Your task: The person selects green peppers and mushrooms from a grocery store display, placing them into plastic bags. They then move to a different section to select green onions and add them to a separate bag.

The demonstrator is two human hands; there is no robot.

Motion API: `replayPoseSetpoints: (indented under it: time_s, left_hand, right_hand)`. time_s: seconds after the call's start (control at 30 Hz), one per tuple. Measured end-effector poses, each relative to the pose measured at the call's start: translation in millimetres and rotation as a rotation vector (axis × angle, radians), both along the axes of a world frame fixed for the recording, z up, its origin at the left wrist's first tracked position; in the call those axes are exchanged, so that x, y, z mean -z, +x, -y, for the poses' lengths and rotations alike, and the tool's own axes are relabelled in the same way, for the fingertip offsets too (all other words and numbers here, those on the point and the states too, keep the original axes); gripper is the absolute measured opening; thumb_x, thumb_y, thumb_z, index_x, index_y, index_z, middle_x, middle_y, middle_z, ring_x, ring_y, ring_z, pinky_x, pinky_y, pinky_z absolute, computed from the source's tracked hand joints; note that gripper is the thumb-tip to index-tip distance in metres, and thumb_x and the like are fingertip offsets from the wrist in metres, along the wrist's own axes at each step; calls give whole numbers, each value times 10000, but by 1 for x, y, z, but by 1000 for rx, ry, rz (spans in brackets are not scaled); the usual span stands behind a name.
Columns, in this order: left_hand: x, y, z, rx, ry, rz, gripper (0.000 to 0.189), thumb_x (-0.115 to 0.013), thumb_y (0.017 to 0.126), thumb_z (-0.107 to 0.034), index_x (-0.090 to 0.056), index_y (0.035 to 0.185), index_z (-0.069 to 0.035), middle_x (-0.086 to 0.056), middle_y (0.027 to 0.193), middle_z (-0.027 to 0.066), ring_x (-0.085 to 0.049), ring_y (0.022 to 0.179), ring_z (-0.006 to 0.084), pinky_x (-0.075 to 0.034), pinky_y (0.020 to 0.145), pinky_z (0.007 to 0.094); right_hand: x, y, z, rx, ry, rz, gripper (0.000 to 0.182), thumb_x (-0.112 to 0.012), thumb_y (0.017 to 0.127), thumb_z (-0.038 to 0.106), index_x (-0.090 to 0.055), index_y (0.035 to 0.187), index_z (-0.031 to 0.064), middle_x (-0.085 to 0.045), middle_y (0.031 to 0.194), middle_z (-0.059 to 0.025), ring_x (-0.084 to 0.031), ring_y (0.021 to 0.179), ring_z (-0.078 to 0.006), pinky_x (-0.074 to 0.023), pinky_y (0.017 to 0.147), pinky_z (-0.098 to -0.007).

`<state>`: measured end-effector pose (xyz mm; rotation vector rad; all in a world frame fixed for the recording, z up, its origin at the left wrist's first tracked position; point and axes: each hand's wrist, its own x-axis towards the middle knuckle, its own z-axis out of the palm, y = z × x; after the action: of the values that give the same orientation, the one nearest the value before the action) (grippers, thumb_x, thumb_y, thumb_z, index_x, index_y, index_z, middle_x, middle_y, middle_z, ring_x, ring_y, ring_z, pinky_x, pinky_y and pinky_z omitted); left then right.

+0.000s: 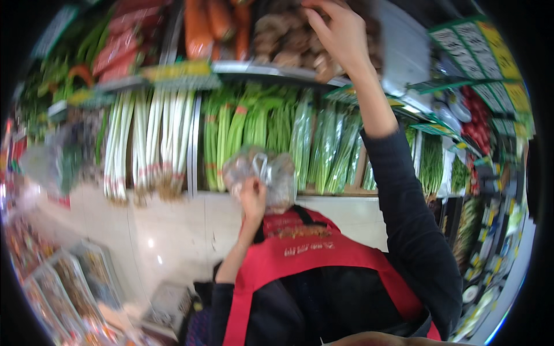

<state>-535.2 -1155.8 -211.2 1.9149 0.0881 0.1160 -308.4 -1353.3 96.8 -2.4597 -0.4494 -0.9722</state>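
My left hand (253, 198) grips a clear plastic bag (278, 179) in front of my red apron (311, 253). Brownish pieces show through the bag, too blurred to name for sure. My right hand (342, 36) reaches out over a bin of brown mushrooms (275, 32) on the upper shelf. Its thumb and forefinger lie close to the mushrooms at the picture's top edge. The other fingers are partly cut off or hidden, so whether it holds a mushroom cannot be told.
Carrots (220, 26) lie left of the mushrooms. Below the shelf's metal edge (259, 69) stand leeks (160, 134), celery (229, 142) and bagged greens (333, 147). Price signs (471, 47) jut out at right. Clear bins (73, 277) stand at lower left on the tiled floor (164, 233).
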Motion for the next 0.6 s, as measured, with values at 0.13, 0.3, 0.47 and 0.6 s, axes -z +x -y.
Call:
replayPoseSetpoints:
  time_s: [0.13,0.3,0.47,0.6]
  left_hand:
    - [-23,4,-5,56,182,102,97,-587,752,-11,-543,835,-35,-539,780,148,-548,650,313,-451,592,393]
    - [-28,-10,-3,49,174,138,184,-606,714,-27,-560,891,-45,-542,846,141,-561,746,328,-464,644,409]
    - [-19,-16,2,73,365,265,149,-560,723,-127,-516,836,-41,-520,811,148,-531,799,325,-460,709,400]
    - [-20,-19,7,-84,346,323,144,-572,736,-85,-475,833,-45,-461,823,150,-521,777,332,-455,659,401]
  right_hand:
    - [103,-131,-48,-447,78,-340,98,-598,792,32,-620,886,18,-628,899,-130,-622,834,-267,-499,717,-332]
    - [255,-203,-58,-472,397,-1048,189,-594,786,26,-584,974,14,-601,885,-82,-581,774,-185,-465,677,-296]
    - [259,-195,-49,-298,607,-1097,244,-626,804,79,-583,1037,20,-596,1006,-76,-564,939,-167,-455,834,-286]
    - [289,-190,-1,-86,600,-686,145,-546,819,13,-576,959,-4,-583,999,-80,-538,927,-188,-415,865,-300]
